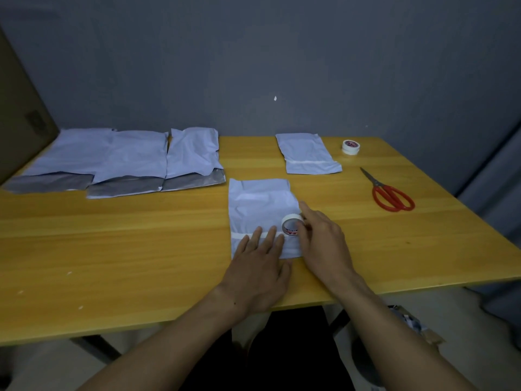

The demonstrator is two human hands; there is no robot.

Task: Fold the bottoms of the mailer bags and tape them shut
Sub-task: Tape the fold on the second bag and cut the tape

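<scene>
A pale mailer bag point(260, 204) lies in front of me on the wooden table point(141, 244), its near end folded up with a white strip of tape point(239, 236) running across the fold. My left hand point(260, 266) lies flat on the folded end, fingers spread over the tape. My right hand point(324, 244) holds a roll of white tape point(291, 224) upright on the bag's right side. A taped mailer bag point(307, 153) lies further back.
Three unfolded mailer bags point(135, 162) with dark open flaps lie in a row at the back left. Red-handled scissors point(390, 193) rest at the right, a second tape roll point(351, 147) behind them. A cardboard box point(19, 114) leans at the far left.
</scene>
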